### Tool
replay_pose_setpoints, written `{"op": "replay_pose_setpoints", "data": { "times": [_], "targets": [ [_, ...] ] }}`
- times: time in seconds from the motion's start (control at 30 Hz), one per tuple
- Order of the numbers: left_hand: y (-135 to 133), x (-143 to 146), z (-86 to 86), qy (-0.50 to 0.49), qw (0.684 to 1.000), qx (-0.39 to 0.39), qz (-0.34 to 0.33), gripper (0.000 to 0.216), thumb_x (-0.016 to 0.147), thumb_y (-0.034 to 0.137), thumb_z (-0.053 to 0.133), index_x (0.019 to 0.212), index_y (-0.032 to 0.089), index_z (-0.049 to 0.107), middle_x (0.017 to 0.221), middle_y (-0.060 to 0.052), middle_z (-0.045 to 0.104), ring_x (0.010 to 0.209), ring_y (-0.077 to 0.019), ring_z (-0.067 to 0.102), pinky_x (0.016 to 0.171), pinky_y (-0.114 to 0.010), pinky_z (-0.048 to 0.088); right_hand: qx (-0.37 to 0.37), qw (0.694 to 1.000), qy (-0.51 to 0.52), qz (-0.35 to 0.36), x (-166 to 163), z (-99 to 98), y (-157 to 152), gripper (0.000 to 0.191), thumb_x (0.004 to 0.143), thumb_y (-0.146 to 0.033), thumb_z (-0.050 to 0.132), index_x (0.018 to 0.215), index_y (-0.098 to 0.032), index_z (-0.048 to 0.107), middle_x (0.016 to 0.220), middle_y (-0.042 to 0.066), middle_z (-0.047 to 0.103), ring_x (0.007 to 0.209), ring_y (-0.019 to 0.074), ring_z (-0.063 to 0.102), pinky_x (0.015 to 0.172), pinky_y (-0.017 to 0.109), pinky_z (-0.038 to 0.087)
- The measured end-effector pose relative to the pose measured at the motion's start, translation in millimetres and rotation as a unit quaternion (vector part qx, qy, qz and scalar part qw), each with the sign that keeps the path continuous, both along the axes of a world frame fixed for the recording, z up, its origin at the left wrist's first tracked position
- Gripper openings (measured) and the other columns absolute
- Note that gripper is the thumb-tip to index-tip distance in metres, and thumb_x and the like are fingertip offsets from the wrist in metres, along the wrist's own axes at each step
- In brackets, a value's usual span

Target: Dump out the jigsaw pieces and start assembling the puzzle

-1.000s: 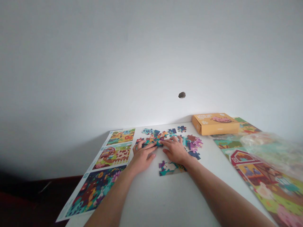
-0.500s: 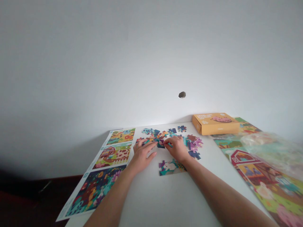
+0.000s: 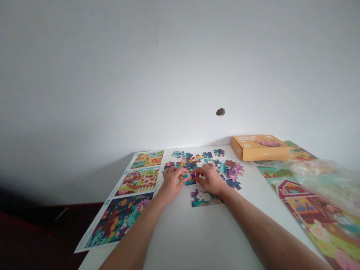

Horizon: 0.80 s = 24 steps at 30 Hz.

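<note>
Over the table's middle, my left hand (image 3: 171,183) pinches the left side of a dark teal and purple jigsaw puzzle piece (image 3: 190,182). Opposite it, my right hand (image 3: 210,178) has thumb and fingers closed at the piece's right side, covering part of it. Just below lies a joined strip of puzzle pieces (image 3: 203,197) with a white rabbit; my right wrist hides its right end. Loose puzzle pieces (image 3: 194,159) are scattered behind both hands, and a purple and pink group (image 3: 234,171) lies right of my right hand.
On the left lies a sheet with three printed pictures (image 3: 137,183). A yellow puzzle box (image 3: 261,148) stands against the wall at the back right. Clear plastic wrapping (image 3: 323,176) rests on a farm-scene poster (image 3: 312,210) along the right side of the white table (image 3: 197,236).
My left hand's fingers have closed from spread to a pinch at the puzzle piece. The piece is a little nearer to me and turned. The whole view has shifted slightly.
</note>
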<state>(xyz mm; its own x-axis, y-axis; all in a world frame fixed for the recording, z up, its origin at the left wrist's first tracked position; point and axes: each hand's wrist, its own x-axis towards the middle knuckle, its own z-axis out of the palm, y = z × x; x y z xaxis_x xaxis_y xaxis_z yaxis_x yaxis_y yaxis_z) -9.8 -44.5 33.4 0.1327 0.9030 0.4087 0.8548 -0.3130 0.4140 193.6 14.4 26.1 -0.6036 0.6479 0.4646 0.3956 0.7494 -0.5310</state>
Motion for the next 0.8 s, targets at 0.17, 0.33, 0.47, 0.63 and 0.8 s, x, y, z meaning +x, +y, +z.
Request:
{"op": "replay_pose_setpoints", "data": {
  "times": [0.17, 0.33, 0.47, 0.63, 0.8],
  "targets": [
    [0.4, 2.6, -0.3, 0.012, 1.0, -0.01, 0.01, 0.011, 0.087, 0.027, 0.062, 0.097, 0.024, 0.065, 0.088, -0.001, 0.067, 0.093, -0.0225, 0.059, 0.091, -0.04, 0.034, -0.001, 1.0, -0.014, -0.016, -0.2, -1.5, 1.7, 0.017, 0.084, -0.019, 0.066, 0.1, -0.023, 0.069, 0.079, 0.0, 0.069, 0.078, 0.0158, 0.059, 0.087, 0.035, 0.032],
    [0.1, 1.6, -0.9, 0.027, 0.999, -0.037, 0.018, 0.028, 0.078, 0.023, 0.071, 0.104, 0.027, 0.063, 0.088, 0.001, 0.065, 0.094, -0.0236, 0.058, 0.091, -0.043, 0.032, 0.001, 0.999, -0.021, -0.028, -0.3, -2.9, 2.6, 0.016, 0.084, -0.021, 0.066, 0.1, -0.023, 0.069, 0.078, 0.0, 0.068, 0.078, 0.0158, 0.06, 0.086, 0.035, 0.032],
    [-0.7, 0.3, -0.3, 0.034, 0.998, -0.048, 0.017, 0.033, 0.075, 0.022, 0.073, 0.106, 0.028, 0.062, 0.089, 0.001, 0.065, 0.095, -0.0238, 0.057, 0.092, -0.044, 0.031, 0.002, 0.999, -0.03, -0.023, 0.6, -2.3, 2.2, 0.023, 0.083, -0.019, 0.067, 0.105, -0.025, 0.068, 0.08, 0.0, 0.069, 0.082, 0.0169, 0.06, 0.087, 0.035, 0.031],
    [-1.0, -0.5, 0.2, 0.038, 0.997, -0.058, 0.019, 0.034, 0.076, 0.025, 0.073, 0.108, 0.028, 0.062, 0.091, 0.0, 0.065, 0.097, -0.0241, 0.056, 0.093, -0.045, 0.032, -0.002, 0.999, -0.042, -0.014, 2.0, -0.3, 1.2, 0.031, 0.079, -0.015, 0.068, 0.108, -0.025, 0.067, 0.083, -0.001, 0.071, 0.087, 0.0181, 0.059, 0.089, 0.036, 0.03],
    [-1.5, 0.0, 0.8, 0.043, 0.997, -0.058, 0.012, 0.033, 0.078, 0.027, 0.07, 0.111, 0.027, 0.062, 0.091, -0.001, 0.067, 0.096, -0.0244, 0.056, 0.094, -0.046, 0.033, -0.003, 0.999, -0.048, -0.016, 1.5, 1.2, 0.8, 0.029, 0.08, -0.016, 0.067, 0.108, -0.024, 0.066, 0.084, 0.0, 0.071, 0.087, 0.0182, 0.059, 0.09, 0.036, 0.031]
  ]
}}
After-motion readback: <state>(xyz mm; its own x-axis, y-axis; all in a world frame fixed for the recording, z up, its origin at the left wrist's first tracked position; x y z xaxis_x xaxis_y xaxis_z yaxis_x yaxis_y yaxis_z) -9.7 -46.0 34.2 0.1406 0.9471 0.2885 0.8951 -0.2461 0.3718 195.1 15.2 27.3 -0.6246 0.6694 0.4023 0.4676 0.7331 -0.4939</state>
